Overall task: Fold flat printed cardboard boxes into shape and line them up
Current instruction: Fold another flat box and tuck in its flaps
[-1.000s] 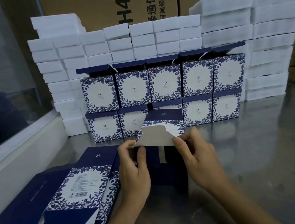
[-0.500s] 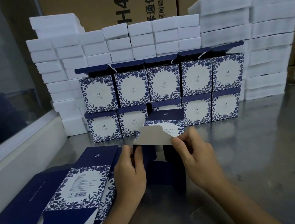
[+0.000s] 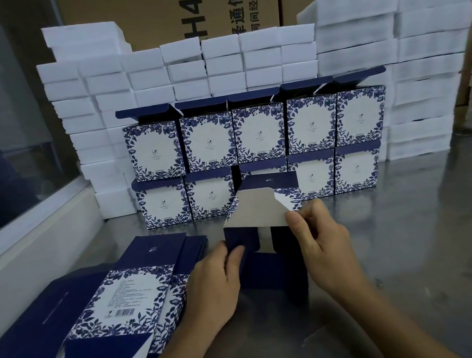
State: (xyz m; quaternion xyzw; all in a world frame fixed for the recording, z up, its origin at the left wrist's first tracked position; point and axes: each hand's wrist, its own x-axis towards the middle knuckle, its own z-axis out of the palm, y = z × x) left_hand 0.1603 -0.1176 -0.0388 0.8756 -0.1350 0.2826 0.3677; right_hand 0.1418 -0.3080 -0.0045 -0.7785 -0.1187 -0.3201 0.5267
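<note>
A half-folded navy box (image 3: 261, 265) with blue floral print stands on the steel table between my hands. My left hand (image 3: 214, 282) presses a navy side flap inward with its thumb. My right hand (image 3: 320, 239) pinches the edge of the grey-white upper flap (image 3: 252, 212), which tilts toward me. Behind it, folded floral boxes (image 3: 255, 132) stand in two stacked rows, the upper row with lids open. A pile of flat printed boxes (image 3: 115, 302) lies at my left.
White foam blocks (image 3: 354, 34) are stacked behind and beside the folded boxes. Brown shipping cartons (image 3: 168, 5) rise behind them. A white ledge and window (image 3: 12, 228) run along the left. The steel table (image 3: 426, 240) extends to the right.
My left hand has dropped from the upper flap's left edge to the navy side flap below. The grey-white flap has tipped further toward me, and my right hand still holds it.
</note>
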